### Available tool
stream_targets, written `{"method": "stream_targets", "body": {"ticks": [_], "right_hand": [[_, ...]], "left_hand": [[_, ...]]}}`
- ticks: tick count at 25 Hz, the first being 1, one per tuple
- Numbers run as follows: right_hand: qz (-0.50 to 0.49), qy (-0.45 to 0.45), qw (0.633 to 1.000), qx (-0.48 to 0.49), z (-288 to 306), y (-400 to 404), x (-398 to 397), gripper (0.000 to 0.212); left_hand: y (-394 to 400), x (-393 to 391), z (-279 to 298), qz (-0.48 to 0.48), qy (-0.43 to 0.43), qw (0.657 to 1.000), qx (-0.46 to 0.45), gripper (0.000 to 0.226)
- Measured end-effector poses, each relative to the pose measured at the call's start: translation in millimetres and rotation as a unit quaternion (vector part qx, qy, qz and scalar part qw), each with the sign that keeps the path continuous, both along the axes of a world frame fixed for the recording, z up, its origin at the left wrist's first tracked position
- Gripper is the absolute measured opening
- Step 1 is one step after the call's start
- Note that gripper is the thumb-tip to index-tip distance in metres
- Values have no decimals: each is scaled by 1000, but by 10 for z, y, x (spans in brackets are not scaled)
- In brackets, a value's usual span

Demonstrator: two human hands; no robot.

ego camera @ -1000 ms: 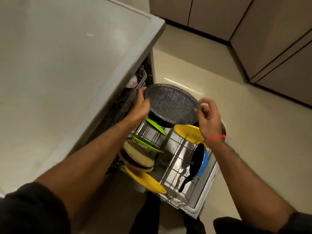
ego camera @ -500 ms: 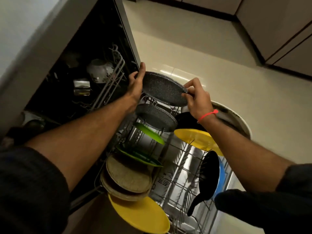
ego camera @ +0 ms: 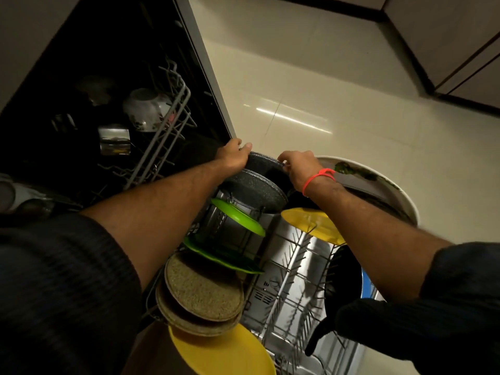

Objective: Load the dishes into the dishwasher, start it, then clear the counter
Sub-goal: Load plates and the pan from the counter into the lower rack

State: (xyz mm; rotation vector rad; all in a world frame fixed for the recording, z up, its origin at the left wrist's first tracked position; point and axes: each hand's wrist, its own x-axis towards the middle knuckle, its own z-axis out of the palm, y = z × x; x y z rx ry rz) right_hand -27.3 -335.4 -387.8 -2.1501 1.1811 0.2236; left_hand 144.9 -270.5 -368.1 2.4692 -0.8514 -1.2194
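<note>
A dark speckled plate (ego camera: 261, 162) stands on edge at the far end of the pulled-out lower dishwasher rack (ego camera: 292, 269). My left hand (ego camera: 234, 155) grips its left rim and my right hand (ego camera: 300, 165) pinches its right rim. A second speckled plate (ego camera: 257, 192) stands just in front of it. Nearer along the left row stand two green plates (ego camera: 238, 217), two tan plates (ego camera: 203, 288) and a yellow plate (ego camera: 224, 353). On the right side are another yellow plate (ego camera: 313, 224) and a black pan with a blue outside (ego camera: 343, 274).
The upper rack (ego camera: 165, 131) inside the dark dishwasher holds a white bowl (ego camera: 146, 109) and a steel cup (ego camera: 113, 140). A large white-rimmed dish (ego camera: 405, 201) stands behind my right wrist. Glossy cream floor spreads to the right, with cabinet fronts at top right.
Both hands have lowered the speckled plate from above the rack down into its far end, behind the other speckled plate. My head has dropped closer.
</note>
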Motion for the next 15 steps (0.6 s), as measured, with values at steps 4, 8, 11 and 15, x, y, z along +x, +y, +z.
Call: {"method": "stream_targets", "body": {"ticks": [4, 8, 11, 15], "right_hand": [[-32, 1, 999, -30, 38, -5, 32, 41], [-50, -32, 998, -21, 156, 79, 20, 55], [-9, -70, 997, -16, 304, 150, -42, 63], [-29, -135, 990, -22, 585, 286, -300, 48]], "left_hand": [[-31, -79, 40, 63, -63, 994, -67, 47], [184, -77, 8, 119, -139, 974, -132, 54], [428, -130, 4, 119, -155, 969, -152, 49], [852, -251, 176, 119, -159, 963, -184, 44]]}}
